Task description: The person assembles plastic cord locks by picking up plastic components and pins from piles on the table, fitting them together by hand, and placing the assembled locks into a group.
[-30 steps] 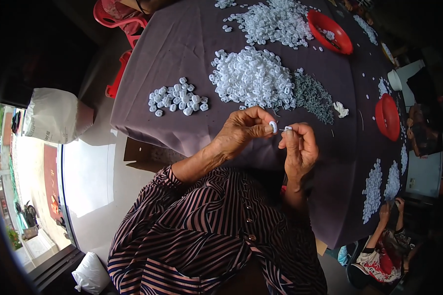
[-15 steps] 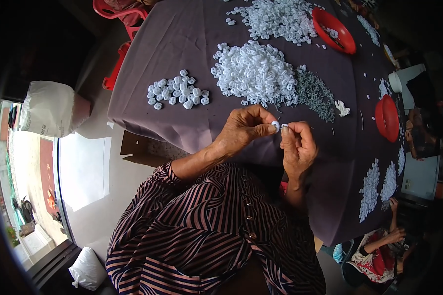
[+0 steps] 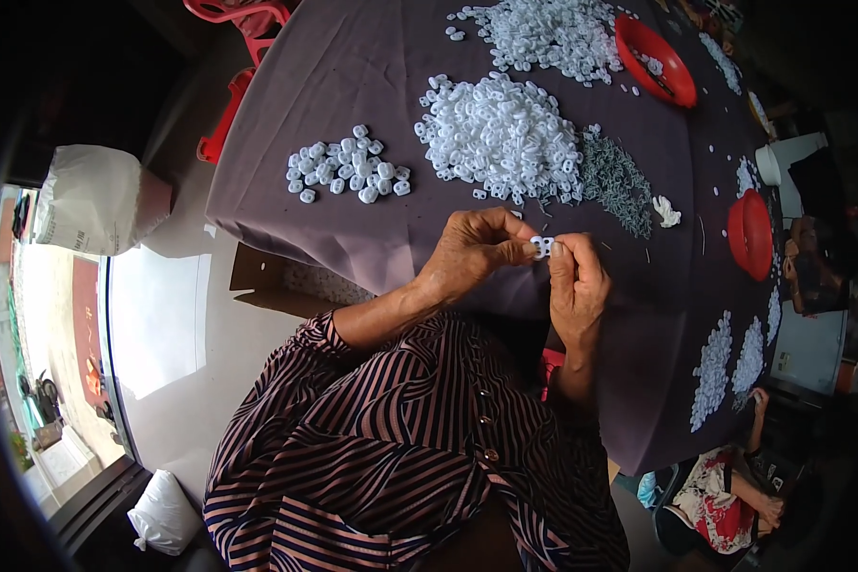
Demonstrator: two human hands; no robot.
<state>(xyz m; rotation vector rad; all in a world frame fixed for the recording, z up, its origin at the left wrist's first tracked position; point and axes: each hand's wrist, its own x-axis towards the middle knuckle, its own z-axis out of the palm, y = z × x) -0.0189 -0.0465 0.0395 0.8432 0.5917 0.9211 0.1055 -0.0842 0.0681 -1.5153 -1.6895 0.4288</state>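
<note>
My left hand [image 3: 477, 253] pinches a small white plastic piece [image 3: 542, 247] with openings in it between thumb and forefinger. From the other side, my right hand [image 3: 579, 276] grips the same white part with its thumb and fingertips. Whether it is one piece or two pressed together, I cannot tell. Both hands are at the table's near edge. Just beyond them rises a large heap of white plastic pieces [image 3: 500, 138]. Beside its right flank lies a pile of thin grey bits [image 3: 615, 181]. A smaller group of white pieces [image 3: 348, 170] is spread to the left.
Dark cloth covers the table [image 3: 353, 81]. Farther off are another white heap [image 3: 548, 38], a red bowl [image 3: 679, 74] and a second red bowl [image 3: 751, 234]. An open cardboard box [image 3: 267, 284] stands below the near edge. Another person [image 3: 720, 500] sits at lower right near white piles [image 3: 711, 372].
The white parts at my fingertips looked slightly apart before; now they are together, with their openings facing up. My hands have barely moved. The other person's arm at lower right has shifted down.
</note>
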